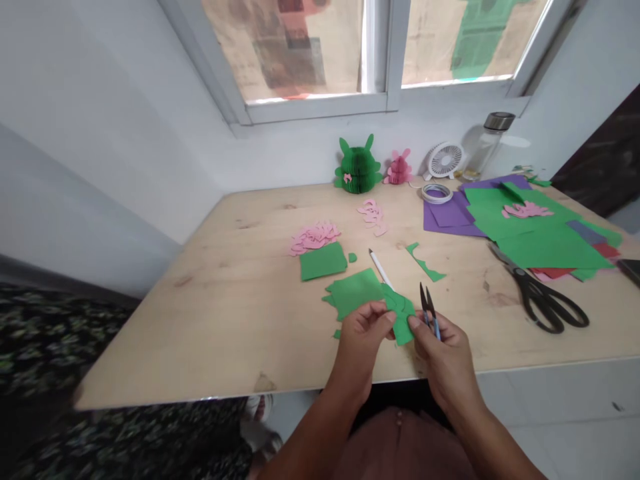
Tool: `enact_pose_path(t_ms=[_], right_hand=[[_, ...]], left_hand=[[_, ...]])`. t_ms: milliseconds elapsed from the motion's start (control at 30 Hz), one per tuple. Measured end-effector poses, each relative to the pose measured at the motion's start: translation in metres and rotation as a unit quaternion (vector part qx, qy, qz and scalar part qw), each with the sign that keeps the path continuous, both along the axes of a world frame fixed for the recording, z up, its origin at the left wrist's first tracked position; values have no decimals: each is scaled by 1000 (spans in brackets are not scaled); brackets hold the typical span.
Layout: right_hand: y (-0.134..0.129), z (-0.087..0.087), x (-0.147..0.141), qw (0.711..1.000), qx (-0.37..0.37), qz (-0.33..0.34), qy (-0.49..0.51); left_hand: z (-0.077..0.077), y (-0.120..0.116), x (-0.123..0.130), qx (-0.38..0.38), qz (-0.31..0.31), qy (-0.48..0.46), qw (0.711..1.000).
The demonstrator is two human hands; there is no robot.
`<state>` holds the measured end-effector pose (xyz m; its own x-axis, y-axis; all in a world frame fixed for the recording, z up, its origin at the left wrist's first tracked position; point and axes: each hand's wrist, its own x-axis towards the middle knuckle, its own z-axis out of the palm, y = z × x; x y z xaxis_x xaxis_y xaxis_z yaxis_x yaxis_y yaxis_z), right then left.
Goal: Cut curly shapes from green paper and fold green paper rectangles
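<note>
The left hand [367, 327] pinches the left edge of a small piece of green paper [401, 313], thumb on top and fingers curled in beneath. The right hand [443, 340] grips the right edge of that same piece between thumb and fingers, and also holds a pair of small scissors [428, 310], whose blades point to the far side, slightly parted. How the right fingers sit around the handles is hard to make out. The piece is held at the near edge of the wooden table [215, 287], with dark curved lines drawn on it.

Just beyond it lies a white pen [380, 267], its dark tip toward the far side. Left of the piece is a sheet of green paper [357, 290] with a ragged left edge, and farther off a green rectangle [323, 261], beside a heap of pink cutouts [317, 237]. A thin green scrap [424, 263] lies to the right of the pen.

On the right are large black scissors [543, 293], near a stack of green sheets [540, 243] that partly covers purple paper [453, 219]. A roll of tape [437, 199] rests on the purple. Along the far wall stand a green paper figure [358, 170], a smaller pink figure [399, 172], a white fan [445, 160] and a clear bottle [484, 153].
</note>
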<state>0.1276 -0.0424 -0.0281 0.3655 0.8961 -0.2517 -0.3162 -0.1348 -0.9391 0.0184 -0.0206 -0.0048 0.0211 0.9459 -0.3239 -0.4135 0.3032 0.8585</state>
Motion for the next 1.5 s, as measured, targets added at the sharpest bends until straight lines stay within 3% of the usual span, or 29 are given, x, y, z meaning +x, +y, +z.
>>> enact_pose_path(t_ms=[333,933,1500], right_hand=[[-1,2,2,1000,3,11,24],[-2,-2,1,997,0,11,80],[-2,-5,1,999,1,19,39]], left_hand=[[4,3,-1,-1,-25,-1,1000],[-3,2,-5,-2,-52,12,999],[-1,0,-4,-5,-74,33,997]])
